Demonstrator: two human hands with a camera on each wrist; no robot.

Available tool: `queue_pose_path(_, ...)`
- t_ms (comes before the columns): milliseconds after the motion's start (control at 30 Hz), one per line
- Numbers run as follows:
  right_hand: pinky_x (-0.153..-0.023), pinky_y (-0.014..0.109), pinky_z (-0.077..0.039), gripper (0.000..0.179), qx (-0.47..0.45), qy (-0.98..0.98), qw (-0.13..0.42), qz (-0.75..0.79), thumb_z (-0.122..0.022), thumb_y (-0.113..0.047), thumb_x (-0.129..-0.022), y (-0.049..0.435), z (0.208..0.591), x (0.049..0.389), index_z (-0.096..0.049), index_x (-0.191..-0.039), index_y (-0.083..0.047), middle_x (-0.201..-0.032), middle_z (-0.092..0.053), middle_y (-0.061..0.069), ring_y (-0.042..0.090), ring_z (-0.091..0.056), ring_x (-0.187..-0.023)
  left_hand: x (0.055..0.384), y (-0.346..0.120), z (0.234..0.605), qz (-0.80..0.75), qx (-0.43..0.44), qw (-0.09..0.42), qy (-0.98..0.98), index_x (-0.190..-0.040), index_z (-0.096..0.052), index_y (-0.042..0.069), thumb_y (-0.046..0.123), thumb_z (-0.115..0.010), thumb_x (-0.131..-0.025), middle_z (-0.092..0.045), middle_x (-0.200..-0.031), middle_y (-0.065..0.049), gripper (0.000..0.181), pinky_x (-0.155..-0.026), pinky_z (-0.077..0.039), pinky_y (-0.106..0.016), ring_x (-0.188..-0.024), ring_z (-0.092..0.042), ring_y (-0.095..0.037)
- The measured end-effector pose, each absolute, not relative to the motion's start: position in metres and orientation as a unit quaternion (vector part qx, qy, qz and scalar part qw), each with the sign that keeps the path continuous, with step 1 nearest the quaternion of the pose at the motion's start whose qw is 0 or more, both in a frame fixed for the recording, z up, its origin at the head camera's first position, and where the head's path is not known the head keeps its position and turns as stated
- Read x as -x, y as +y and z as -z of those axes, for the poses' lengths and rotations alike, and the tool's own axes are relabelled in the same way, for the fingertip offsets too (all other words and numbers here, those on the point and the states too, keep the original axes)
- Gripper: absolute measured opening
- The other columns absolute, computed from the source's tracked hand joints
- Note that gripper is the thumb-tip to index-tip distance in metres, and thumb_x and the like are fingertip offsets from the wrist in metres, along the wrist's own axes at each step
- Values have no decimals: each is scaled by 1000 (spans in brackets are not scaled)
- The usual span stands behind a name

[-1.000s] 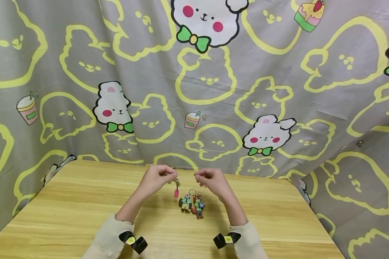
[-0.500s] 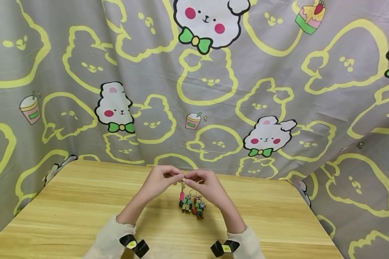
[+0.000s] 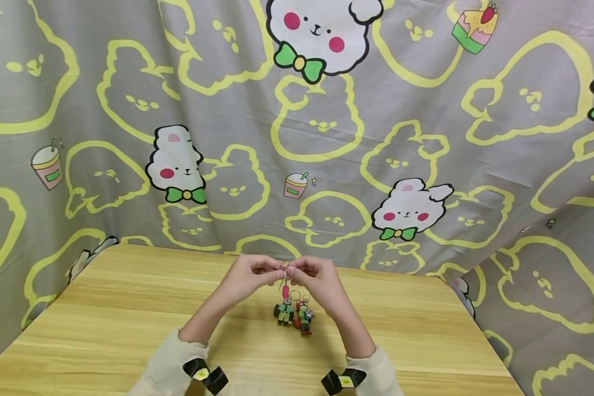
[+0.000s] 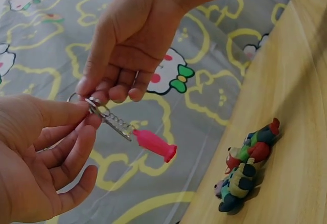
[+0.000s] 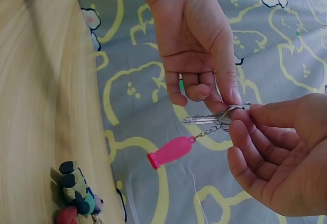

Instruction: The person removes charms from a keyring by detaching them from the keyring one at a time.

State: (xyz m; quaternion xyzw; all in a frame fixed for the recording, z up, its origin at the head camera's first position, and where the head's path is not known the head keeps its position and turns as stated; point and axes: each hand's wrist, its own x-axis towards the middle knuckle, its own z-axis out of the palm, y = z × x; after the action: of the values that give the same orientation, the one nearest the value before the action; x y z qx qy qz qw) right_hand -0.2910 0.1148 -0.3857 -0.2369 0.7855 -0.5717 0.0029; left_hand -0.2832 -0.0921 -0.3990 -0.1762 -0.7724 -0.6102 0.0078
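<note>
Above the table, my left hand [image 3: 247, 279] and right hand [image 3: 318, 281] meet fingertip to fingertip at a metal key ring [image 5: 233, 110]. Thumb and fingers of each hand pinch at this ring. From it hang a silver key [image 5: 200, 119] and, on a short chain, a pink bottle-shaped charm [image 5: 173, 151]. Fingertips partly cover the ring in both wrist views. Just below the hands, two figure keychains lie on the table: a grey-headed figure in a teal top [image 3: 284, 313] and a fox-like figure in green [image 3: 304, 318].
The wooden table [image 3: 104, 324] extends to both sides and toward the person. A grey curtain [image 3: 247, 126] with yellow outlines and white cartoon animals hangs right behind its far edge. Black wrist cameras [image 3: 209, 376] sit on both sleeves.
The hands came together from apart. My left hand carried the key and pink charm to the right, and my right hand, holding nothing before, has taken hold of the ring.
</note>
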Motion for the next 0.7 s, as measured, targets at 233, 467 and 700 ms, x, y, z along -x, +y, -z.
queue_pose_path(233, -75, 32, -59, 16, 230, 790, -8, 568, -68, -17, -99, 115, 384, 290, -76, -102, -3, -93, -74, 15, 17, -69, -81, 284, -91, 401, 626, 178, 18, -759, -108, -75, 0, 18, -71, -97, -75, -102, -17, 21, -77, -56, -27, -82, -67, -16)
queue_pose_path(467, -78, 43, -60, 16, 228, 795, -15, 562, -69, -18, -98, 114, 386, 291, -77, -107, -6, -103, -74, 17, 15, -68, -82, 285, -88, 402, 646, 158, 15, -747, -109, -73, 0, 19, -68, -99, -75, -103, -12, 21, -84, -56, -33, -80, -67, -16)
queue_pose_path(700, -78, 28, -57, 27, 242, 803, 11, 545, -74, -22, -95, 114, 389, 291, -75, -119, -10, -114, -75, 11, 18, -69, -91, 285, -87, 401, 667, 152, 5, -729, -110, -71, 2, 22, -63, -102, -73, -100, -6, 23, -90, -52, -35, -82, -68, -18)
